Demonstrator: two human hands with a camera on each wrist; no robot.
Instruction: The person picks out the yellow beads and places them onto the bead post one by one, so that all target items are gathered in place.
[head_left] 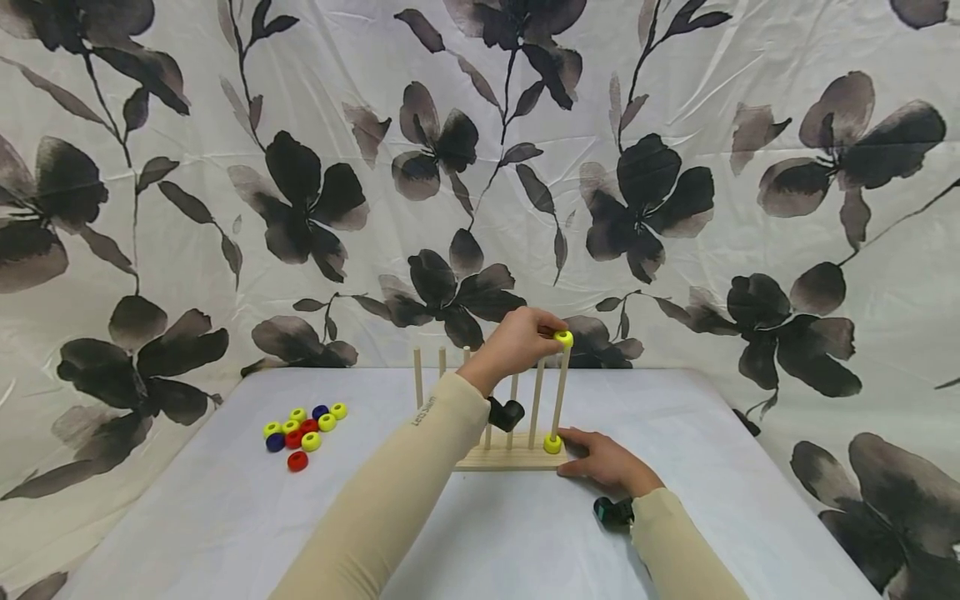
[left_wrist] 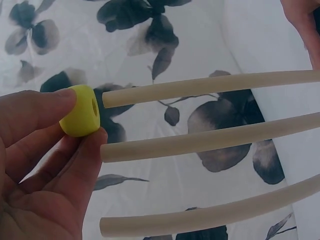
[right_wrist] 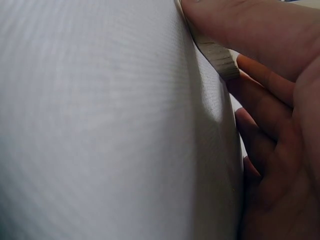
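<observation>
My left hand (head_left: 521,342) pinches a yellow bead (left_wrist: 81,111) between thumb and fingers. The bead is at the top end of the rightmost wooden peg (head_left: 561,387); in the left wrist view its hole faces the tip of that peg (left_wrist: 200,88). Another yellow bead (head_left: 552,444) sits at the foot of the same peg. With thumb and fingers on either side, my right hand (head_left: 603,462) holds the right end of the wooden base (head_left: 502,461). The base's end (right_wrist: 220,60) shows between them in the right wrist view. My left forearm hides part of the peg rack.
At the left of the white table (head_left: 225,533) lies a loose group of yellow, red and dark blue beads, with one red bead (head_left: 297,461) nearest me. Several upright pegs (head_left: 418,379) stand on the base. A floral cloth (head_left: 525,208) hangs behind the table.
</observation>
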